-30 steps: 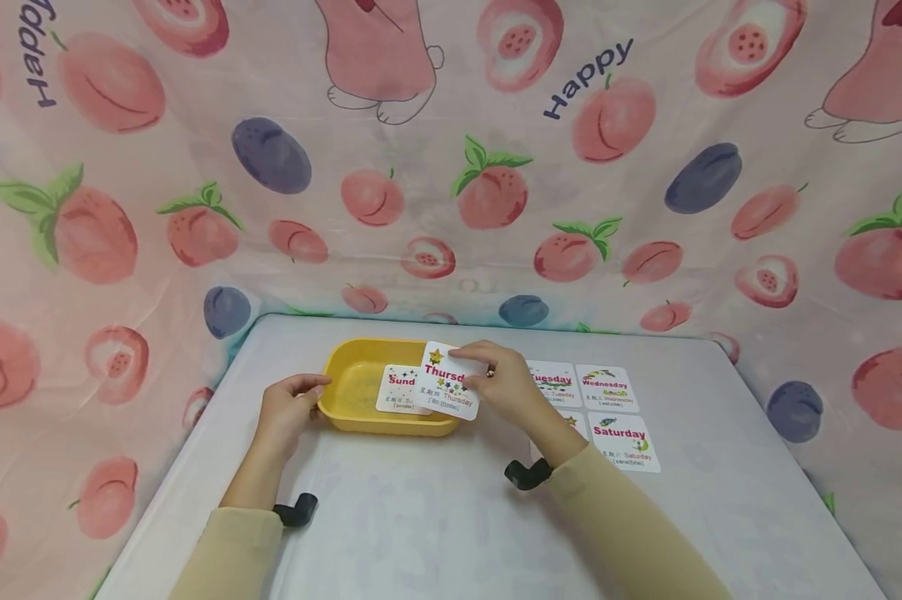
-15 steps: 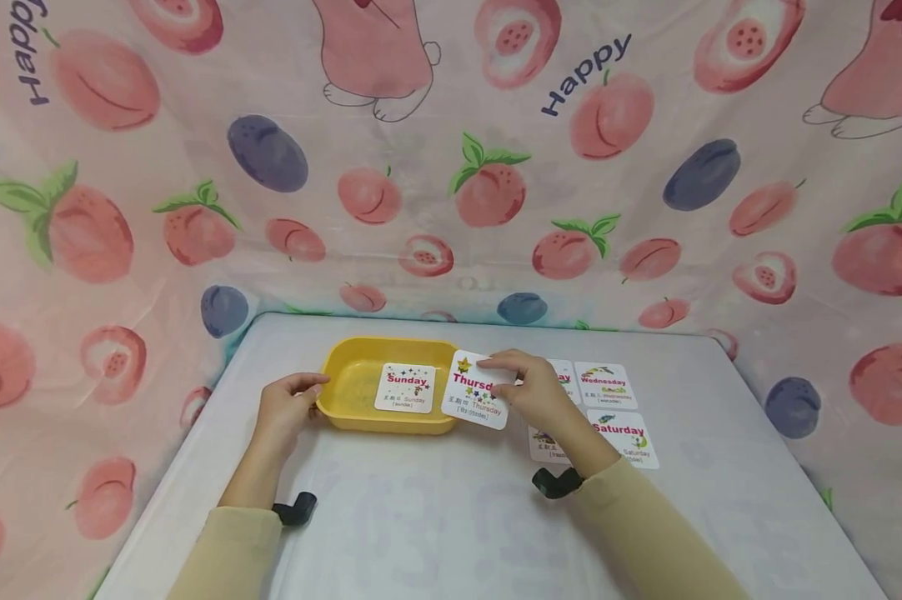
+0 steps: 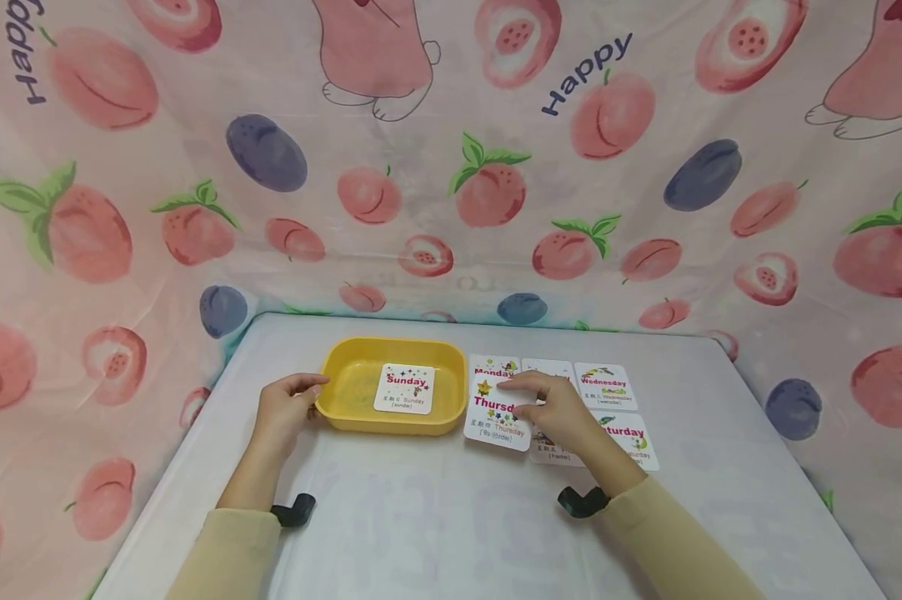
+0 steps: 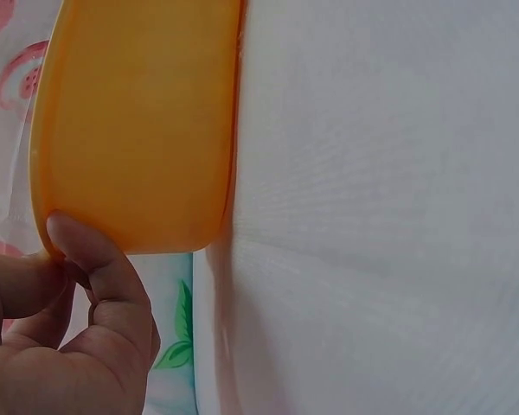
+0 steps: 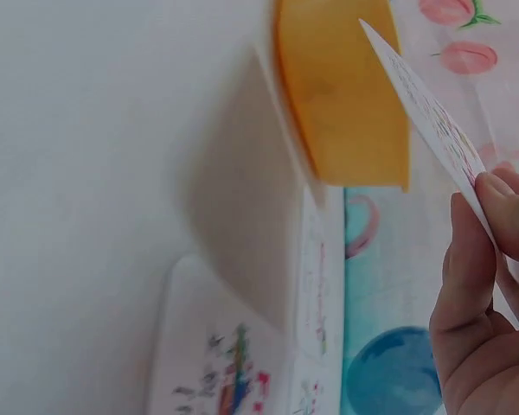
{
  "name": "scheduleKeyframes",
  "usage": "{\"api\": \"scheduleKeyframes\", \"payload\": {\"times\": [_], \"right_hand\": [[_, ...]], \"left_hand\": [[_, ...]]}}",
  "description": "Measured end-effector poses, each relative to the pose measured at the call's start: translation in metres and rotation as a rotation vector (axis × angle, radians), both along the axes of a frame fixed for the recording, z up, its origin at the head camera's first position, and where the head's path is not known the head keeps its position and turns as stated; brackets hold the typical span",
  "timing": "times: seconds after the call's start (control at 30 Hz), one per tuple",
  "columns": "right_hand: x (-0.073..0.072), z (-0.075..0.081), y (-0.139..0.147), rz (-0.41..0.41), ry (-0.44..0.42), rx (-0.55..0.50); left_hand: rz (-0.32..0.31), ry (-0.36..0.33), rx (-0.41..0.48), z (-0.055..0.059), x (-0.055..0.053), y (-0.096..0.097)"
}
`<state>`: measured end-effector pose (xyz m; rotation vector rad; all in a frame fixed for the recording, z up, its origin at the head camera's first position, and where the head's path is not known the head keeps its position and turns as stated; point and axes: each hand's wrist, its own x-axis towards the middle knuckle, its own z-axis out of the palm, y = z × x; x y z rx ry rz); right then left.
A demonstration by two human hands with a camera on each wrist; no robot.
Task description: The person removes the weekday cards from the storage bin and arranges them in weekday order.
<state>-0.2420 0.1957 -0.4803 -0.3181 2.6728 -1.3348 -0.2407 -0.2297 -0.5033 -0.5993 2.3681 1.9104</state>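
Observation:
My left hand (image 3: 286, 412) pinches the left rim of a yellow plastic tray (image 3: 353, 423); the left wrist view shows thumb and fingers at the tray's corner (image 4: 134, 173). Inside the tray lies a white "Sunday" card (image 3: 405, 389). My right hand (image 3: 559, 412) pinches a white "Thursday" card (image 3: 496, 427) by its right edge. In the right wrist view that card (image 5: 424, 117) is raised and tilted above the table. It overlaps the "Monday" card (image 3: 494, 367) in the head view, hiding its lower part.
Flat on the white table (image 3: 421, 517), right of the tray, lie a "Wednesday" card (image 3: 606, 387), a "Saturday" card (image 3: 634, 442), a Friday card (image 3: 552, 450) and a partly covered card (image 3: 552, 367). A fruit-patterned cloth (image 3: 436, 167) rises behind the table.
My right hand has carried the Thursday card rightward from above the tray to over the other cards' left side. The Sunday card is now uncovered. My left hand keeps its place on the tray.

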Motion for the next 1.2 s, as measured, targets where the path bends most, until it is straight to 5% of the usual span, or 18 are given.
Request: {"api": "scheduleKeyframes", "payload": {"times": [0.33, 0.8, 1.2], "right_hand": [[-0.003, -0.023, -0.001, 0.034, -0.036, 0.089], [-0.005, -0.029, -0.013, -0.008, -0.077, 0.157], [-0.010, -0.034, -0.018, 0.012, -0.018, 0.285]], "left_hand": [[-0.010, 0.012, -0.002, 0.000, 0.001, -0.001], [0.003, 0.015, -0.001, -0.002, 0.000, -0.001], [-0.006, 0.013, -0.004, -0.002, 0.000, -0.002]]}}
